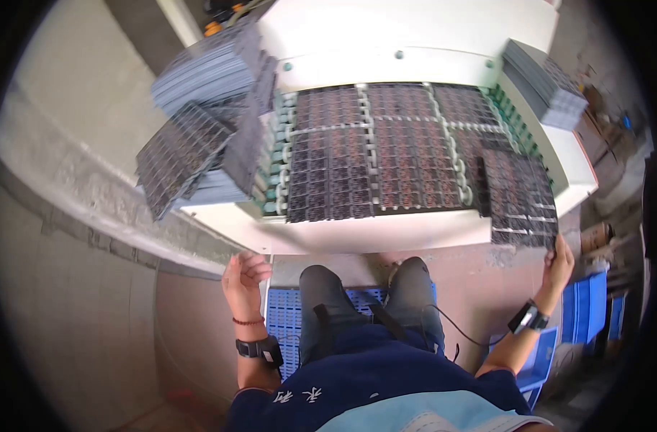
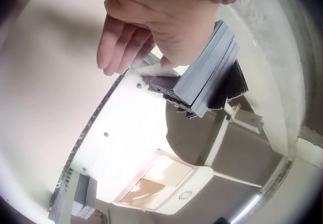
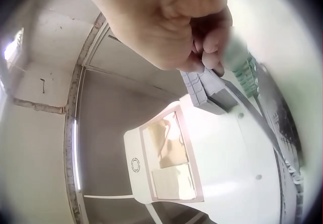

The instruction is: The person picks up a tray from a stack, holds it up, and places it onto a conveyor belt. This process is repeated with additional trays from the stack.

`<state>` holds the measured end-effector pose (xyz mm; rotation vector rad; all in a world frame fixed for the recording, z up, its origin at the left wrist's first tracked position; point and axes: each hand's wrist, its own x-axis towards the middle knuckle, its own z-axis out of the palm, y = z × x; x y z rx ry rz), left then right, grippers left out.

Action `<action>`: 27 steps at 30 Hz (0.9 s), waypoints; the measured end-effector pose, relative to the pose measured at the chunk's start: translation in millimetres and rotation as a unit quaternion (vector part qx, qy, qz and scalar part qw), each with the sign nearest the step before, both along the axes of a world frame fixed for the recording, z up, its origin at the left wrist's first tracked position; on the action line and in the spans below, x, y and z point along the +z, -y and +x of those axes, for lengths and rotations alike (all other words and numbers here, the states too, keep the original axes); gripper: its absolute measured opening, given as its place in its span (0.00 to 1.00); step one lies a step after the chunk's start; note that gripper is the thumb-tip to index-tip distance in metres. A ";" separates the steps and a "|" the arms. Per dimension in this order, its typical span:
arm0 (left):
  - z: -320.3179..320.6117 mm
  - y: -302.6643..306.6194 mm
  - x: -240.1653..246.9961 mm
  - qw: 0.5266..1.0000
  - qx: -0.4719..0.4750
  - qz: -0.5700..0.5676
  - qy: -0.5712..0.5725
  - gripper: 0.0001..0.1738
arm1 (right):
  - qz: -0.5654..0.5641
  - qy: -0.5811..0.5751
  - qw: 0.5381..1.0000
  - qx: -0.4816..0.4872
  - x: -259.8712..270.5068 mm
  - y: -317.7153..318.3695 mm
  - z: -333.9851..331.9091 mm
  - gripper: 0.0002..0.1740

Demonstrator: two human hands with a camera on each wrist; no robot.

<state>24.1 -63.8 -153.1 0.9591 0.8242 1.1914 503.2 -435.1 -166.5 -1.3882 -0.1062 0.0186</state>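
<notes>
Dark gridded panels (image 1: 335,169) lie in rows on the green and white rollers (image 1: 461,169) of a white machine. My right hand (image 1: 556,268) pinches the lower right corner of one more panel (image 1: 519,198), which is tilted over the machine's front right edge. In the right wrist view my right hand (image 3: 176,27) has its fingers curled at that panel's edge. My left hand (image 1: 246,276) holds nothing and hangs in front of the machine's left end, fingers loosely bent. The left wrist view shows the left hand (image 2: 151,27) with its fingers relaxed.
Tall stacks of grey panels (image 1: 206,68) stand at the machine's left, with loose gridded panels (image 1: 181,155) leaning on them. Another stack (image 1: 541,83) sits at the back right. Blue crates (image 1: 585,308) are at the lower right, and a blue slatted mat (image 1: 284,317) lies underfoot.
</notes>
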 end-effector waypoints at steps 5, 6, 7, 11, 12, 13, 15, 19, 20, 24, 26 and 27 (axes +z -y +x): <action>-19.0 -33.4 71.7 0.990 0.033 0.084 0.107 0.27 | 0.110 -0.002 0.990 0.092 0.6 0.4 -12.1 0.10; -22.0 -40.4 84.5 0.987 0.025 0.087 0.130 0.28 | 0.132 -0.004 0.987 0.089 5.2 -8.0 -20.7 0.11; -27.5 -50.3 91.9 0.986 0.031 0.090 0.133 0.28 | 0.155 -0.006 0.984 0.082 8.6 -14.5 -28.1 0.11; -38.3 -78.2 118.8 0.978 -0.092 0.079 0.172 0.30 | 0.183 0.009 0.969 0.165 11.5 -38.6 -41.0 0.12; -38.5 -81.3 123.4 0.972 -0.129 0.065 0.186 0.30 | 0.184 0.010 0.969 0.166 10.5 -45.7 -45.4 0.12; -36.9 -82.4 126.4 0.972 -0.128 0.067 0.187 0.30 | 0.178 -0.002 0.970 0.167 9.1 -52.6 -49.5 0.12; -32.2 -81.8 130.1 0.977 -0.109 0.023 0.184 0.27 | 0.170 -0.020 0.974 0.148 16.0 -62.6 -56.9 0.10; -38.4 -79.6 141.2 0.997 -0.033 0.049 0.051 0.22 | 0.165 -0.008 0.968 0.191 9.5 -80.8 -69.9 0.09; -39.6 -78.3 145.9 0.998 -0.025 0.049 0.019 0.20 | 0.164 -0.008 0.968 0.190 8.9 -82.1 -70.8 0.09; -46.1 -80.8 146.2 0.998 -0.036 0.047 0.015 0.17 | 0.153 -0.027 0.972 0.176 8.7 -83.4 -74.5 0.07; -55.7 -81.8 136.9 0.998 -0.044 0.049 0.015 0.18 | 0.154 -0.045 0.972 0.169 7.8 -83.0 -76.8 0.07; -64.5 -84.4 129.5 0.994 -0.073 0.057 0.049 0.19 | 0.163 -0.055 0.971 0.163 11.5 -84.6 -80.6 0.07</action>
